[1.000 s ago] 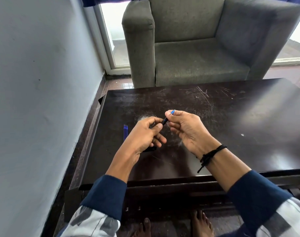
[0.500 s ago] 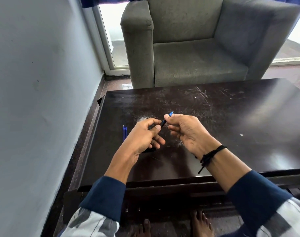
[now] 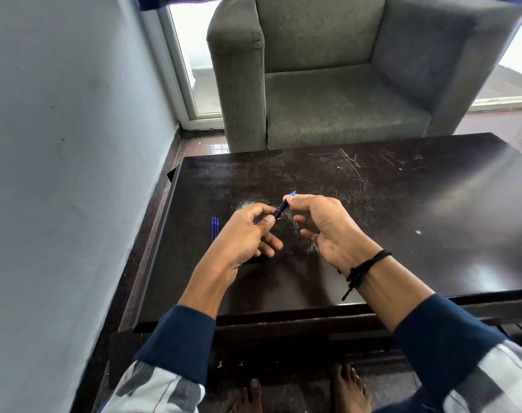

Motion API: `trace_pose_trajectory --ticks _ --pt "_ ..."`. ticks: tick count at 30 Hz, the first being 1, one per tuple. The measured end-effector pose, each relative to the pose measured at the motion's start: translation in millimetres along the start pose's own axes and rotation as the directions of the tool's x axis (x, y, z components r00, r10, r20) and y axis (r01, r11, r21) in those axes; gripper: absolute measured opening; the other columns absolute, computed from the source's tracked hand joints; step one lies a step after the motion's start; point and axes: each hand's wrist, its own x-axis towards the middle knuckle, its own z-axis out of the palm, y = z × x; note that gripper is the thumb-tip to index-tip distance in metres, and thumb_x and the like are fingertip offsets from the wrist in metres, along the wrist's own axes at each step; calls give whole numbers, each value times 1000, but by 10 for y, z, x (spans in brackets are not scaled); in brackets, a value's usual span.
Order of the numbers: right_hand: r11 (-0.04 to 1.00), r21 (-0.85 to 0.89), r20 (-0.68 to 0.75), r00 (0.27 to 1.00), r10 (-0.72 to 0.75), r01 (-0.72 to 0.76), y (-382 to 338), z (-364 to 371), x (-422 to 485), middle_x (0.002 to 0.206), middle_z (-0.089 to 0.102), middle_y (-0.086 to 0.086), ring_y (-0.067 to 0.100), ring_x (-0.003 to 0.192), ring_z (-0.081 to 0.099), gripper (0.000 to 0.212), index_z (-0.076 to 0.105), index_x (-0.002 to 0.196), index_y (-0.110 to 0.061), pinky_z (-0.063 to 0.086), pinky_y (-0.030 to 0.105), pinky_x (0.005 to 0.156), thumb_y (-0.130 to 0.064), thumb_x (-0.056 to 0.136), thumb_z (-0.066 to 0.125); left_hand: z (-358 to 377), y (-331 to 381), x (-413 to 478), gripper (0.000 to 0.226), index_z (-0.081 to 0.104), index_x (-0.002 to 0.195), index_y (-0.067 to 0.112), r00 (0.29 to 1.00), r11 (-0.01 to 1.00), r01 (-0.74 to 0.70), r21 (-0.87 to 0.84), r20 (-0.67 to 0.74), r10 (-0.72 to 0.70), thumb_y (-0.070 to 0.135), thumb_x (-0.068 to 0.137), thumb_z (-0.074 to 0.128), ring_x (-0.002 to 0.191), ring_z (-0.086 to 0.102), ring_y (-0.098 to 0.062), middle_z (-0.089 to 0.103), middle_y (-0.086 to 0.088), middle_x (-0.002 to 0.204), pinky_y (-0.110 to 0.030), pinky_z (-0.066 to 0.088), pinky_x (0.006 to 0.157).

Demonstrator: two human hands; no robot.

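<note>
Both hands hold a thin black pen [image 3: 279, 212] with a blue tip above a dark wooden table [image 3: 402, 204]. My left hand [image 3: 248, 234] grips the pen's lower barrel between thumb and fingers. My right hand [image 3: 322, 225] pinches the blue tip end, and the tip pokes out past its fingers. Most of the barrel is hidden inside my left hand. A few blue pen refills [image 3: 215, 226] lie side by side on the table just left of my left hand. Something dark [image 3: 255, 259] lies on the table under my left hand, mostly hidden.
A grey armchair [image 3: 328, 93] stands right behind the table. A pale wall [image 3: 60, 174] runs close along the left. The tabletop is scratched, with dusty smudges near the hands. My bare feet [image 3: 349, 389] show on the floor below the table's front edge.
Both hands stay together on the pen in much the same spot. My right hand's fingers have shifted a little along the tip end. The refills have not moved.
</note>
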Motion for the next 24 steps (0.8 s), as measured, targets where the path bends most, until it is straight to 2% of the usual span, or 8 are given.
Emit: trace_pose_trajectory --ticks 4,9,11,16,21,24 --pt "1000 -6 -14 1000 -9 9 1 -20 -24 88 70 -7 10 79 59 24 73 86 -21 45 29 73 -43 78 82 10 4 -4 22 59 122 23 1000 1000 -5 12 6 5 19 107 44 50 58 -10 71 -2 64 -18 38 48" --pt "999 9 -16 999 -34 34 21 -19 13 82 69 -11 10 86 59 8 75 82 -20 44 28 74 -27 83 80 17 11 -20 20 58 118 27 1000 1000 2 14 13 -3 18 107 44 52 59 -10 71 -1 64 -19 38 50" --pt "999 10 19 999 -39 39 12 -6 6 87 69 -11 9 89 58 7 78 89 -21 44 28 76 -27 86 77 9 10 -16 21 60 117 26 1000 1000 1 8 7 -1 19 107 43 50 58 -10 71 -1 64 -18 37 48" --pt "1000 2 0 1000 -26 26 1 -11 -40 97 70 -9 10 90 60 25 75 92 -23 47 33 82 -43 79 80 9 2 -12 21 60 116 28 1000 1000 -3 18 6 3 20 107 43 51 59 -10 72 -3 67 -18 38 48" --pt "1000 3 -21 1000 -21 21 10 -17 -18 96 73 -7 10 89 61 11 77 88 -19 47 31 78 -28 83 79 16 17 -25 21 59 112 32 1000 1000 3 21 4 -3 20 107 42 52 60 -10 73 -3 68 -19 39 49" --pt "999 30 -3 1000 -21 21 1 10 -24 104 75 -4 9 90 60 19 79 98 -19 47 29 77 -30 83 77 14 15 -21 21 60 109 31 1000 1000 -2 13 -2 2 20 107 42 51 59 -10 72 -3 67 -19 37 49"
